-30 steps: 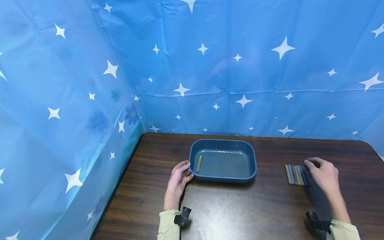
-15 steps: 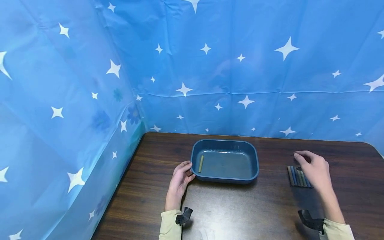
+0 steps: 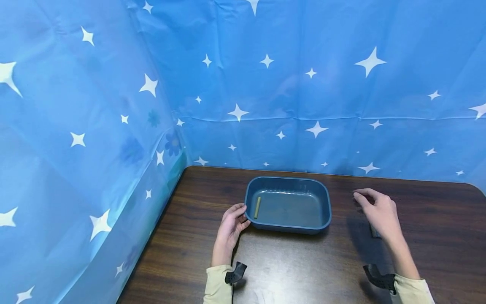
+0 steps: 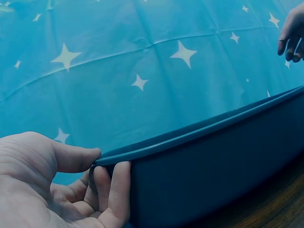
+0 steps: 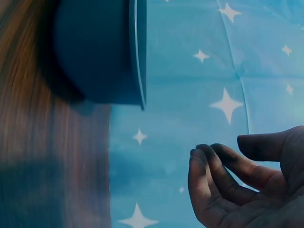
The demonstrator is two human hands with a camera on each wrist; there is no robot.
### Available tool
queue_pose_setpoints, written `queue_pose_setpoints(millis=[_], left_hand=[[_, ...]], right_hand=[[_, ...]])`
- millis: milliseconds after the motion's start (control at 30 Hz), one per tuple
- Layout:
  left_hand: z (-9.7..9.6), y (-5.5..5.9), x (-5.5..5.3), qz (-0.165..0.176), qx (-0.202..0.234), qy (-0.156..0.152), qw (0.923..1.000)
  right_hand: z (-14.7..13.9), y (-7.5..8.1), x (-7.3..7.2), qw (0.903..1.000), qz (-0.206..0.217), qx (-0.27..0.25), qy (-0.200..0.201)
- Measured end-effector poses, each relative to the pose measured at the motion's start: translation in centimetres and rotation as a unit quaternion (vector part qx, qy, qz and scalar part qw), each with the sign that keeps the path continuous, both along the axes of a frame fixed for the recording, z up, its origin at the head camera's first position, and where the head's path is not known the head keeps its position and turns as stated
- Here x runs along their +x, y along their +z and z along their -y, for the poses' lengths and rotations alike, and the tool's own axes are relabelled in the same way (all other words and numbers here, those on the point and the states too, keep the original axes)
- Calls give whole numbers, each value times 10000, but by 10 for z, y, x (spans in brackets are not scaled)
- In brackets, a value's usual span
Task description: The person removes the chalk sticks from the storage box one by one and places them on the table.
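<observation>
A dark blue plastic tray [image 3: 287,230] stands on the table with a short olive-yellow stick [image 3: 257,207] inside, along its left end. My left hand [image 3: 230,223] grips the tray's left front corner; in the left wrist view the thumb lies at the rim and the fingers bend against the outer wall. To the right of the tray, my right hand [image 3: 377,211] hovers over the table. Its fingers [image 5: 199,185] are loosely bent, the thumb stands a little apart, and nothing shows between them. Under this hand lies a group of short sticks [image 3: 375,232], mostly hidden.
The table [image 3: 303,261] is dark wood with a glossy patch near the front. A blue curtain with white stars [image 3: 288,84] stands right behind its far edge and along its left side. Black bands [image 3: 236,272] sit at both wrists.
My right hand has moved left from the right end of the stick row, now covering most of the sticks. The left hand stays at the tray corner. The head view has turned slightly left.
</observation>
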State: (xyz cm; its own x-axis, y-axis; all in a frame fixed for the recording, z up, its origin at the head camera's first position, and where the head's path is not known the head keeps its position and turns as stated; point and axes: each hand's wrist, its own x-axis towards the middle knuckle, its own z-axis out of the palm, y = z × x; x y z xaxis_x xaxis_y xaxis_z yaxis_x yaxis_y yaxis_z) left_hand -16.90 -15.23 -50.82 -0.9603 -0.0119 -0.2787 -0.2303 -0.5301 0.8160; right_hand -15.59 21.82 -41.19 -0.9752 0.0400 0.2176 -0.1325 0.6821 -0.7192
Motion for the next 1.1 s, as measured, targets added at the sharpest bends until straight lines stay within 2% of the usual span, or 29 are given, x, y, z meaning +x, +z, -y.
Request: queue_pose_setpoints(millis=[433,833,1100], left_hand=[[1,2,2,-75,-40,-40,10000],[2,1,2,-71,30,-3,10000],[2,0,1,-35,2,-6,10000]], right_hand=[[38,0,-8,9995,6,-19,325],[76,-2,-14,9936,443,-667,793],[99,-9,-17,9889,522,-804,1140]])
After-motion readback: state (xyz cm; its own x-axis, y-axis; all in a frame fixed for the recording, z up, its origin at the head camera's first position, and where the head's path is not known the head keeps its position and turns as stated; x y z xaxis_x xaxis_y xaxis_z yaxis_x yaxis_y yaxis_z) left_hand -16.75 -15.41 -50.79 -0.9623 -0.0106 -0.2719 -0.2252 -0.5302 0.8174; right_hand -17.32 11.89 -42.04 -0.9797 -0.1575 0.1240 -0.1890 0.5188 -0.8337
